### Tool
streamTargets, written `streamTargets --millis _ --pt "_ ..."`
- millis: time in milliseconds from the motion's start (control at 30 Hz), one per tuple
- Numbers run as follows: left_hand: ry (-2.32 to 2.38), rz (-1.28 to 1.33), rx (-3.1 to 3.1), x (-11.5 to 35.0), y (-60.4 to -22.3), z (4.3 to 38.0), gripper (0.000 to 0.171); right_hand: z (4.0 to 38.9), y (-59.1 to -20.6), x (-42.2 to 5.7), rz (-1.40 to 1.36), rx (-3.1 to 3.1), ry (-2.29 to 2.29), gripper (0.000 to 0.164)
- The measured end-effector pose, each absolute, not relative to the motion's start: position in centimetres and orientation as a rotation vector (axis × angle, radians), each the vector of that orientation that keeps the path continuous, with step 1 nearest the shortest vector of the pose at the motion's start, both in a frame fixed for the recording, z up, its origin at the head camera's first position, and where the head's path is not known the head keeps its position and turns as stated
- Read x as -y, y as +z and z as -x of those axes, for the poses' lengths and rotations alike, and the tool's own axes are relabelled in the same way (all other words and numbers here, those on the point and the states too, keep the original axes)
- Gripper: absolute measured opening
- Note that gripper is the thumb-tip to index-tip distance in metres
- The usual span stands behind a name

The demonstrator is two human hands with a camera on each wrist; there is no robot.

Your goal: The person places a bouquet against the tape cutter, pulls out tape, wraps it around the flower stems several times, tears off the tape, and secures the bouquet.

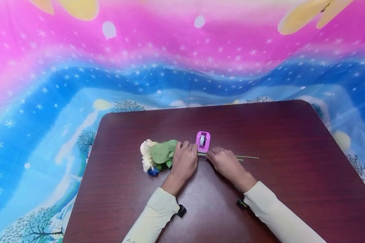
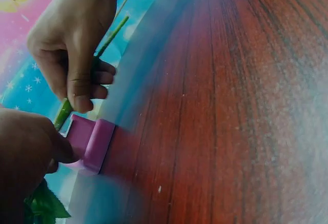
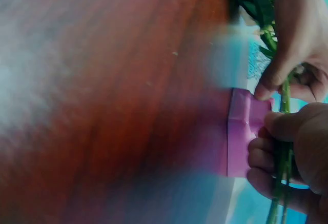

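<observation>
A bunch of artificial-looking flowers lies sideways over the table, its white bloom [image 1: 146, 156], blue bloom [image 1: 153, 171] and green leaves [image 1: 160, 153] to the left. My left hand [image 1: 185, 160] grips the green stems [image 3: 286, 98] just below the leaves. Farther along, my right hand [image 1: 226, 163] pinches the same stems between thumb and curled fingers, and their thin ends [image 1: 247, 157] stick out to the right. Right behind the stems, between both hands, stands a pink tape dispenser [image 1: 203, 141] with a roll of tape [image 1: 202, 140] in it. Fingertips of both hands are close to its front end.
The dark reddish wooden table [image 1: 124, 202] has rounded far corners. Behind it hangs a pink and blue cloth [image 1: 176, 50] printed with snowflakes and trees. Black straps [image 1: 181, 211] show at the wrists, by the pale sleeves [image 1: 153, 216].
</observation>
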State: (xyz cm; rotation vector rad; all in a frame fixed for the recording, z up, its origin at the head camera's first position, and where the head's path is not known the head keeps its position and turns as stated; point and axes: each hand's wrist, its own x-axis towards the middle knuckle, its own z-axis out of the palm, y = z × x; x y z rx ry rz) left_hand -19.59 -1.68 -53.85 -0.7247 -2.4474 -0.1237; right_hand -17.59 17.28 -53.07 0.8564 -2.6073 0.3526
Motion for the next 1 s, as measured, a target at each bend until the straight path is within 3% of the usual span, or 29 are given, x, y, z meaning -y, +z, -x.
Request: streamTargets --millis 200,533,800,1000 --pt "-0.112 0.733 2.465 1.9 -53.6 19.8 0.010 17.2 -52.9 -16.8 -0.754 2.671 0.419 0.007" --pt "-0.140 0.815 2.522 2.6 -53.3 20.2 0.013 17.2 -51.0 -15.7 -0.360 3.138 1.067 0.035" --pt "-0.207 0.912 2.571 3.2 -52.9 20.2 0.028 17.5 -51.0 -16.0 -0.263 3.107 1.194 0.024" --pt "-0.208 0.948 2.561 3.2 -52.8 20.4 0.026 17.4 -51.0 -16.1 -0.198 3.074 1.071 0.013"
